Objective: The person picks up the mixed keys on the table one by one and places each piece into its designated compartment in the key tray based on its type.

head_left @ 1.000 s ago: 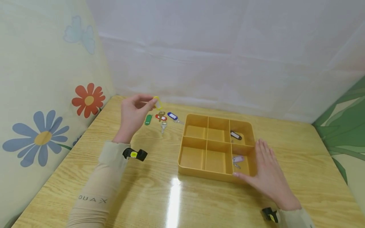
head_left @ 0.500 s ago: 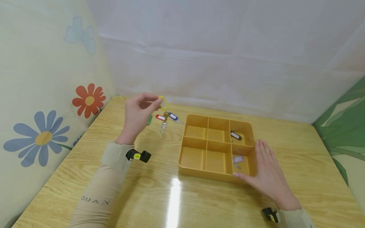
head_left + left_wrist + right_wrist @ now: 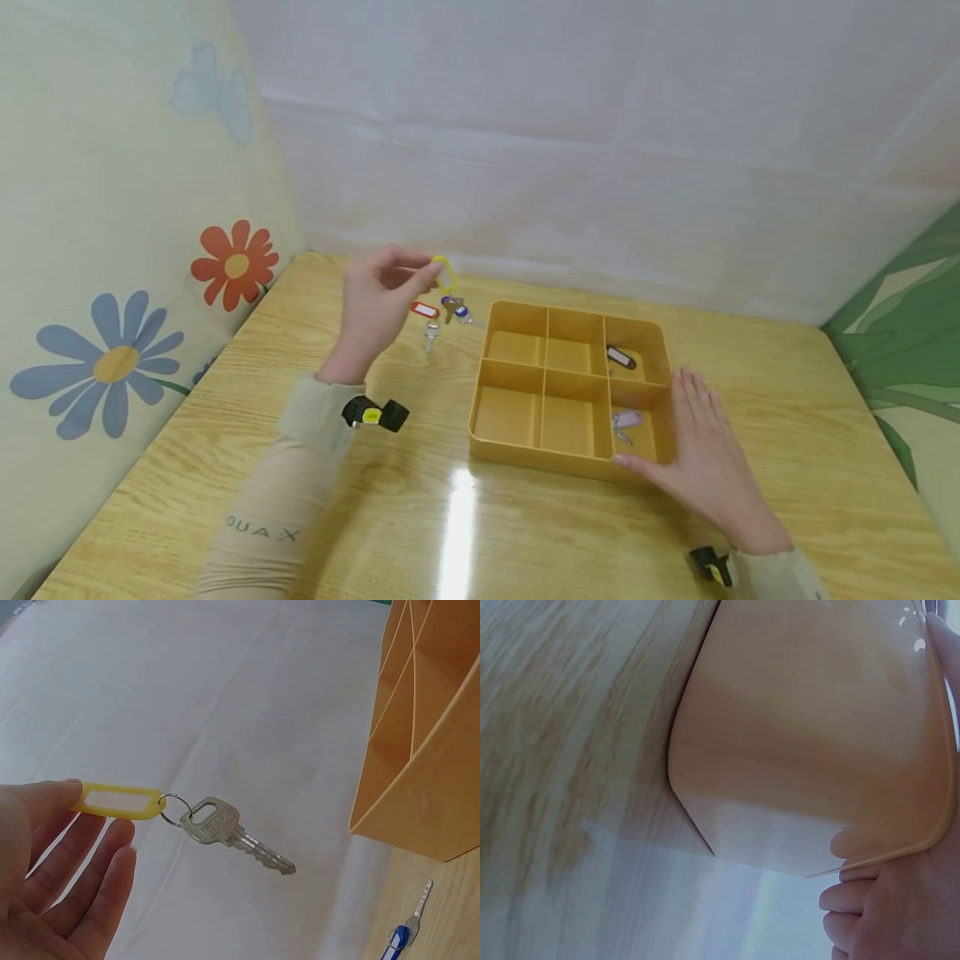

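In the head view my left hand (image 3: 377, 307) pinches a yellow key tag (image 3: 446, 273) between thumb and fingertips, above the table left of the box. From the tag's ring dangles a metal key (image 3: 217, 823), plain in the left wrist view. Behind and under it lie a red key tag (image 3: 424, 309) with a silver key and a blue key tag (image 3: 461, 313) with its key, partly covered. My right hand (image 3: 708, 467) rests with straight fingers along the right side of the orange divided box (image 3: 551, 461), thumb at its front rim.
A black key tag (image 3: 621, 357) lies in the box's back right compartment. A purple key tag (image 3: 627, 419) with a key is in the front right one. A white cloth wall (image 3: 562, 208) stands behind the table, with a flowered panel (image 3: 90, 208) at left.
My left hand has moved a little to the right with the yellow tag and its key, which now hang over the blue tag. The green tag has become hidden. My right hand stays still.
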